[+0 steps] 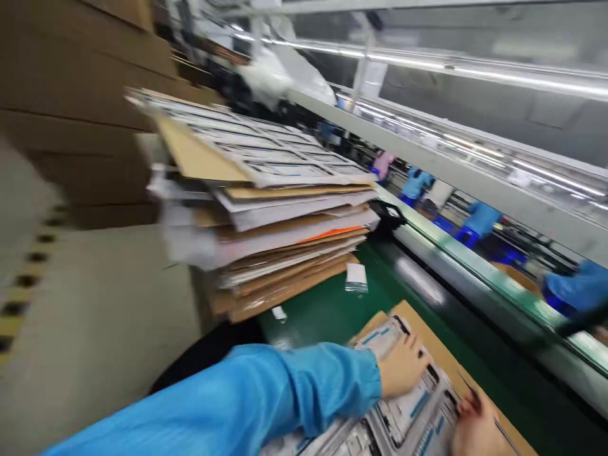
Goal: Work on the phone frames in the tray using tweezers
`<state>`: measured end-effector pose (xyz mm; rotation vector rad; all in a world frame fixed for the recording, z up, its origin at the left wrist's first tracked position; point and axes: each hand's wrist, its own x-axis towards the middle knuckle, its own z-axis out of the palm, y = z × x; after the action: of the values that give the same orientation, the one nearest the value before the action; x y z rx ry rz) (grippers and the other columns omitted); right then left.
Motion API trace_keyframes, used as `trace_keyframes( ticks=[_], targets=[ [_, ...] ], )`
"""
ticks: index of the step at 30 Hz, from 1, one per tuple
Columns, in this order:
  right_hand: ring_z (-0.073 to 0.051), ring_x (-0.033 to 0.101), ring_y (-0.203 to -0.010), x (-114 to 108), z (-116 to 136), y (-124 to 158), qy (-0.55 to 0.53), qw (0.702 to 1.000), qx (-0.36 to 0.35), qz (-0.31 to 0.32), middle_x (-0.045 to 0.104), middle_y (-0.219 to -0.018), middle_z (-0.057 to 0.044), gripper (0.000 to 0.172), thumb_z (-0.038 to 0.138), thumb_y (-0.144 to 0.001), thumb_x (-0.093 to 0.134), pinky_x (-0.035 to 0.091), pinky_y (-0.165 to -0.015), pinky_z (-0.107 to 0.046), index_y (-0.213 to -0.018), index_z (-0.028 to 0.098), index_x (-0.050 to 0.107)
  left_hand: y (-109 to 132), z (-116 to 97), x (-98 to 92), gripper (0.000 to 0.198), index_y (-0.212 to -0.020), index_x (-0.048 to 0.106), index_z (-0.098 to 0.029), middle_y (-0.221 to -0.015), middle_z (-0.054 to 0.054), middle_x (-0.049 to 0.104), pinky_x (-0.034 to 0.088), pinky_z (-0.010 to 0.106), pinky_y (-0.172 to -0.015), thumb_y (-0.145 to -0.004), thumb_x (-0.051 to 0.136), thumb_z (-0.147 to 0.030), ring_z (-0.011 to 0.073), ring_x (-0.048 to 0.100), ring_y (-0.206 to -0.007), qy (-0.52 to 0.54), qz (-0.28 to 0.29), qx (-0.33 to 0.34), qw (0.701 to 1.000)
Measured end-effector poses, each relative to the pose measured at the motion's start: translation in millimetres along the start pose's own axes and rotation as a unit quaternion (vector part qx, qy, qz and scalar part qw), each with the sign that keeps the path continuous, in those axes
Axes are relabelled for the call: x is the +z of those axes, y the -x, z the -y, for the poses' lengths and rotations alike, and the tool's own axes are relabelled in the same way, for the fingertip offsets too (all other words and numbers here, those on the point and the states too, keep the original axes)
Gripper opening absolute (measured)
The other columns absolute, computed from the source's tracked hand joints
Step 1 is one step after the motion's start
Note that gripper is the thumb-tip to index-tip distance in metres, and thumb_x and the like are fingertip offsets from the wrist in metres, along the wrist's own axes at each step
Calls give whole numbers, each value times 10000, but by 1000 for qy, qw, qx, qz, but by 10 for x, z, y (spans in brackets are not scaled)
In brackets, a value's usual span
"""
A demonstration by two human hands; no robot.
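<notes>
A tray of flat white-and-black parts with blue strips (399, 415) lies on brown cardboard (510, 437) at the lower right. My left hand (403, 367), in a blue sleeve, rests on these parts with its fingers laid over them. Close by at the tray's right side, my right hand (475, 425) is closed around a thin pointed tool (507, 437) that looks like tweezers. Its tip points toward the far side of the cardboard. Motion blur hides the finer detail of the tool and of the right fingers.
To the left stands a tall stack of cardboard sheets and filled trays (294, 234). A small clear bag (356, 277) lies on the green bench (313, 316). Brown boxes (76, 114) rise behind the stack. Beyond the rail, several people in blue (482, 218) sit along another line.
</notes>
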<state>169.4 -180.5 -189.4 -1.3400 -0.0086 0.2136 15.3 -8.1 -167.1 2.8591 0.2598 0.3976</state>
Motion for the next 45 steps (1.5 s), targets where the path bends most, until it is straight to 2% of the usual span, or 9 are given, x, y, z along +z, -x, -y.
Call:
trace_keyframes(
  ticks=[2, 5, 10, 13, 16, 23, 30, 35, 45],
  targets=[
    [-119, 519, -498, 205, -32, -63, -47, 997, 58, -15, 578, -627, -25, 549, 375, -395, 749, 420, -420, -223, -834, 112, 549, -17, 4, 37, 351, -1100, 547, -100, -1261, 199, 442, 382, 453, -988, -870, 483, -358, 334, 403, -1249, -23, -35, 2, 999],
    [-108, 501, -491, 253, 87, 2, -72, 993, 72, -65, 563, -582, -21, 450, 240, -353, 760, 389, -400, -208, -721, 124, 529, -38, 90, -95, 285, -1051, 532, -124, -1177, 130, 503, 411, 400, -927, -877, 455, -336, 256, 488, -1115, 7, -46, 2, 999],
    [-122, 502, -456, 355, 179, 113, -63, 990, 82, -93, 554, -544, -25, 395, 166, -323, 733, 364, -353, -203, -657, 121, 528, 156, 850, -441, 256, -960, 560, -171, -974, 32, 583, 431, 300, -788, -941, 318, -253, 160, 547, -911, 54, -37, -194, 979],
    [-125, 506, -454, 442, 190, 140, -62, 991, 78, -92, 559, -540, -29, 401, 149, -286, 730, 359, -351, -195, -616, 124, 504, 394, 1292, -435, 224, -976, 560, -157, -999, 37, 580, 428, 292, -793, -940, 357, -245, 166, 547, -948, 38, -44, -254, 965],
    [-114, 507, -476, 490, 229, 192, -40, 991, 72, -101, 556, -544, -30, 398, 165, -321, 762, 371, -378, -193, -618, 119, 501, 555, 1493, -309, 213, -1000, 559, -161, -1027, 41, 571, 426, 291, -775, -939, 417, -307, 170, 545, -948, 30, -45, -277, 959],
    [-95, 497, -516, 458, 268, 256, -33, 994, 79, -65, 552, -585, -12, 401, 214, -432, 788, 365, -411, -187, -717, 117, 523, 504, 1571, -101, 330, -973, 579, -149, -1049, 69, 546, 438, 326, -807, -972, 336, -372, 196, 529, -981, 8, -41, -287, 957],
    [-96, 493, -508, 407, 222, 193, -41, 994, 81, -61, 557, -602, -10, 430, 217, -427, 790, 371, -413, -191, -758, 115, 536, 516, 1607, -20, 353, -970, 588, -123, -1051, 101, 524, 445, 321, -830, -981, 295, -320, 186, 516, -972, -10, -43, -288, 956],
    [-86, 483, -491, 396, 199, 181, -30, 996, 78, -41, 556, -602, -8, 425, 240, -498, 791, 370, -424, -193, -800, 114, 521, 510, 1558, -71, 335, -1005, 563, -83, -1071, 147, 505, 439, 339, -803, -974, 267, -239, 209, 489, -984, -31, -27, -279, 960],
    [-93, 487, -508, 424, 250, 216, -26, 995, 84, -50, 557, -605, -8, 452, 241, -468, 797, 371, -428, -195, -792, 117, 509, 653, 1488, -274, 313, -1011, 523, -81, -1051, 133, 492, 394, 368, -806, -975, 244, -218, 221, 468, -948, -50, 32, -265, 962]
  ],
)
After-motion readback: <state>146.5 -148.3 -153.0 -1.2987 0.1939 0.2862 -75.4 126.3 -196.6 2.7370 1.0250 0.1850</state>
